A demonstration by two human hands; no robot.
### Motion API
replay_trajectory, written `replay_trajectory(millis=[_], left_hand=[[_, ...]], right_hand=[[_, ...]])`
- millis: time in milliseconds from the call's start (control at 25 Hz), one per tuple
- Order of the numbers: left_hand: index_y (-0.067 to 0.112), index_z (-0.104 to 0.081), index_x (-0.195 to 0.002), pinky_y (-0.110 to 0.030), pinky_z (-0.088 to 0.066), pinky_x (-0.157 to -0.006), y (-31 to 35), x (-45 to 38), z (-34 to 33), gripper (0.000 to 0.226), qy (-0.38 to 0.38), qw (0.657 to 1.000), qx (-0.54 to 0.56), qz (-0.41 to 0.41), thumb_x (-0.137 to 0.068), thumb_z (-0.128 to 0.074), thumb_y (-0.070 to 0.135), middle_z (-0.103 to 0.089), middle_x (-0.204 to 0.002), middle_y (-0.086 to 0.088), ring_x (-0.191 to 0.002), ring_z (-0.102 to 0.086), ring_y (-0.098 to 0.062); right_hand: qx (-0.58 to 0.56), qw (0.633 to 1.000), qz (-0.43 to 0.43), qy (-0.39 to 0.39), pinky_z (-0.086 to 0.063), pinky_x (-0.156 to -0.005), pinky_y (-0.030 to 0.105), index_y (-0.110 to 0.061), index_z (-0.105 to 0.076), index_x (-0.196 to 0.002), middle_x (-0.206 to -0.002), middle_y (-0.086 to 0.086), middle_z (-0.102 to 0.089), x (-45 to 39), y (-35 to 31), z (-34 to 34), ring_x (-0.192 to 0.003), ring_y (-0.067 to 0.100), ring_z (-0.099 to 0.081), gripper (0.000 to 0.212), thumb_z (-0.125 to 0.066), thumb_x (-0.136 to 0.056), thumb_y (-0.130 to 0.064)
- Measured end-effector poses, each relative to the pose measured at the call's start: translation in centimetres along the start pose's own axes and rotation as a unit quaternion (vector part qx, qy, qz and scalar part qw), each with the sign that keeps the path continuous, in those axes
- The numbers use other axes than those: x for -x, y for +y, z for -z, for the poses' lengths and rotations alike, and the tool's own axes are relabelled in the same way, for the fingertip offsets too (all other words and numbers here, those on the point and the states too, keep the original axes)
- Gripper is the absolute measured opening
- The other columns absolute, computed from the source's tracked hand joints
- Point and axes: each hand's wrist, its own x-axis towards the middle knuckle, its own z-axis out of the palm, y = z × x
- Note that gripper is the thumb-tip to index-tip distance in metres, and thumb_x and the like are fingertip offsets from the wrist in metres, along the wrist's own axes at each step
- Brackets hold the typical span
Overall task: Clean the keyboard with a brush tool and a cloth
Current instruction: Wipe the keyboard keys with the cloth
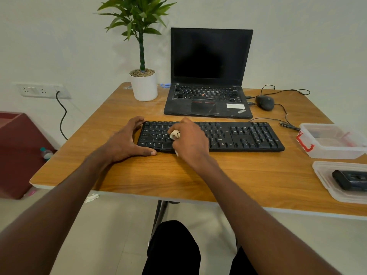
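A black full-size keyboard lies across the middle of the wooden desk. My left hand clasps its left end, fingers on the back corner and thumb along the front edge. My right hand rests over the left-centre keys, closed on a small bunched white cloth that presses on the keys. A white bit of the cloth shows below my palm at the keyboard's front edge. No brush tool is visible that I can identify.
An open black laptop stands behind the keyboard, with a potted plant to its left and a wired mouse to its right. Two clear plastic containers sit at the desk's right edge, the nearer holding a black object.
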Motion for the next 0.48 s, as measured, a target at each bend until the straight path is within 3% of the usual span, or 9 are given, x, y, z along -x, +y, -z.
replay_trajectory(millis=[120, 240, 360, 480], left_hand=[[0.044, -0.020, -0.160, -0.047, -0.032, -0.125, -0.1, 0.0, 0.0, 0.140, -0.005, 1.000, 0.009, 0.001, -0.046, -0.096, 0.074, -0.035, -0.167, 0.009, -0.147, -0.033, -0.008], [0.052, -0.022, -0.153, -0.048, -0.034, -0.124, 0.2, 0.2, 0.0, 0.131, -0.004, 1.000, 0.008, 0.002, -0.046, -0.095, 0.074, -0.035, -0.167, 0.010, -0.145, -0.034, -0.007], [0.058, -0.020, -0.149, -0.048, -0.033, -0.124, 0.3, 0.4, 0.0, 0.129, -0.003, 1.000, 0.010, 0.002, -0.046, -0.095, 0.076, -0.035, -0.167, 0.010, -0.148, -0.035, -0.011], [0.065, -0.018, -0.143, -0.051, -0.032, -0.124, 0.6, 0.7, 0.0, 0.124, -0.005, 1.000, -0.004, 0.012, -0.044, -0.092, 0.081, -0.035, -0.168, 0.008, -0.151, -0.035, -0.018]], right_hand=[[0.057, 0.997, -0.042, 0.034, -0.030, -0.053, 0.012, -0.028, -0.078, -0.108, -0.115, -0.006, -0.065, -1.5, 3.1, 1.8, -0.084, 0.006, -0.054, 0.020, -0.077, -0.090, -0.019], [0.088, 0.985, -0.118, 0.089, -0.028, -0.051, 0.016, -0.029, -0.077, -0.113, -0.115, -0.003, -0.069, -1.2, 8.2, 5.4, -0.081, 0.007, -0.054, 0.025, -0.075, -0.092, -0.014], [0.124, 0.981, -0.114, 0.097, -0.038, -0.061, 0.024, -0.029, -0.075, -0.120, -0.118, -0.002, -0.067, 0.9, 11.0, 7.2, -0.092, 0.011, -0.055, 0.034, -0.075, -0.091, -0.012], [-0.008, 0.993, -0.034, 0.108, -0.048, -0.074, 0.027, -0.027, -0.077, -0.115, -0.113, -0.009, -0.069, 3.8, 12.0, 6.8, -0.095, 0.005, -0.058, 0.033, -0.077, -0.087, -0.010]])
